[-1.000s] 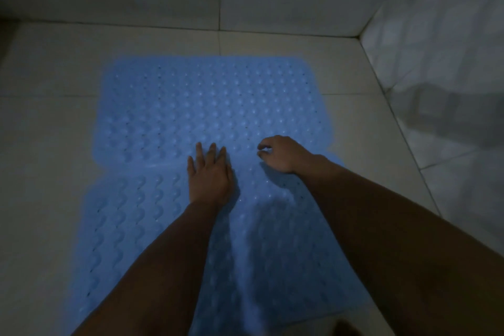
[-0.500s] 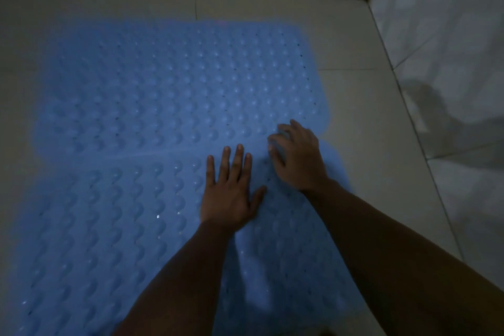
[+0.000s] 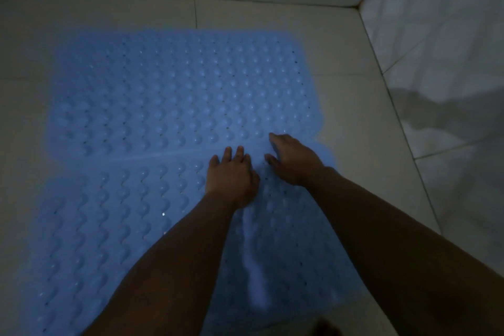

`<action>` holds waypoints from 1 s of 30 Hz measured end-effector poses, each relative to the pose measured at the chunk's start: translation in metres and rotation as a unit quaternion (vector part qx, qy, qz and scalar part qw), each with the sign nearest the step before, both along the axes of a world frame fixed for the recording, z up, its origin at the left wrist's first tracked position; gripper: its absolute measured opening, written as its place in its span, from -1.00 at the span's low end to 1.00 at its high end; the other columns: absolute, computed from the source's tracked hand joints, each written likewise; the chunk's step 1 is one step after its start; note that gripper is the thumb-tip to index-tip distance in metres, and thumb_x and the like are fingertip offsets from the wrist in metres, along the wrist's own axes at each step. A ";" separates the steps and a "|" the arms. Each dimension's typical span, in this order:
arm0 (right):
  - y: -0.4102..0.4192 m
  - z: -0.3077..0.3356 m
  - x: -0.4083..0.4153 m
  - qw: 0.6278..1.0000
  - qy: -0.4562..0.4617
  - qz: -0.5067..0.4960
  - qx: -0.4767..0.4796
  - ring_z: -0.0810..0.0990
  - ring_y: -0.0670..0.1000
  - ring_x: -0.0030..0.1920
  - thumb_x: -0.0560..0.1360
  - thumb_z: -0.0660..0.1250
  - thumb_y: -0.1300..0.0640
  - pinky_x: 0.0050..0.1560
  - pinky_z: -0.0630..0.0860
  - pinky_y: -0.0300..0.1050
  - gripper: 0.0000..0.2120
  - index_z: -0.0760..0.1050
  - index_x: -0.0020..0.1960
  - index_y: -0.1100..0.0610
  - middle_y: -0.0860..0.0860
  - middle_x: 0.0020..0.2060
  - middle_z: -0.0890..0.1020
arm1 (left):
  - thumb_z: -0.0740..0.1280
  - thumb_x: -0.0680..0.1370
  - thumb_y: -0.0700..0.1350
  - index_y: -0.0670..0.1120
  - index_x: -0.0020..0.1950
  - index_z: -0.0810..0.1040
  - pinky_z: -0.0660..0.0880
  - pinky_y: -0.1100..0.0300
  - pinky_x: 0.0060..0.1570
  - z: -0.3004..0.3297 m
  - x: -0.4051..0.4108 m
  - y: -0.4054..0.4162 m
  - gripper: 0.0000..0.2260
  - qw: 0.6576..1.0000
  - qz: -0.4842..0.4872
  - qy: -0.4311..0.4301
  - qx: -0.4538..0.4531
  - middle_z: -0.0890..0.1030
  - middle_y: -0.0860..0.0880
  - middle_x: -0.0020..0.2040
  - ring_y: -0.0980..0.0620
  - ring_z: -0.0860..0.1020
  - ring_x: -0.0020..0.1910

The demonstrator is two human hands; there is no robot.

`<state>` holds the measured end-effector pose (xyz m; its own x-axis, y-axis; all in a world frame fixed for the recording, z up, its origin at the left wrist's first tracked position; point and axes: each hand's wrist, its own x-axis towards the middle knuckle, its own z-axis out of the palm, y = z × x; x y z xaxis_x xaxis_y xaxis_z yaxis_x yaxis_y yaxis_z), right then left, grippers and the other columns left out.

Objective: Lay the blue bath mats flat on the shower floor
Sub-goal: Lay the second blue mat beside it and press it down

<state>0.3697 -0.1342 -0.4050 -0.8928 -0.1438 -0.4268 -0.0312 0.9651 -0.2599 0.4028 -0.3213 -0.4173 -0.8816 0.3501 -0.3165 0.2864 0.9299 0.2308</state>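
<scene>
Two blue bath mats are spread on the tiled shower floor (image 3: pixel 354 106): the far mat (image 3: pixel 177 90) in the upper centre of the frame, the near mat (image 3: pixel 90 226) in the lower left and centre, met along a seam. The left hand (image 3: pixel 231 174) is laid palm-down on the near mat just below the seam, fingers extended. The right hand (image 3: pixel 293 158) is rested just beside it, fingers loosely spread, nothing gripped

No legible text, label, brand, number or sign anywhere in the dim view.
</scene>
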 end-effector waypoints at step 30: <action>-0.004 0.017 -0.001 0.979 -0.021 -0.110 -0.173 0.54 0.04 0.35 0.62 0.29 -0.04 0.38 0.43 0.03 -0.68 0.65 0.21 0.13 0.12 0.30 0.61 | -0.01 0.55 0.05 -0.07 0.51 0.44 0.13 -0.27 0.53 -0.007 0.000 0.002 -0.42 0.973 0.180 0.098 0.102 0.36 -0.11 0.57 -0.24 0.13 0.62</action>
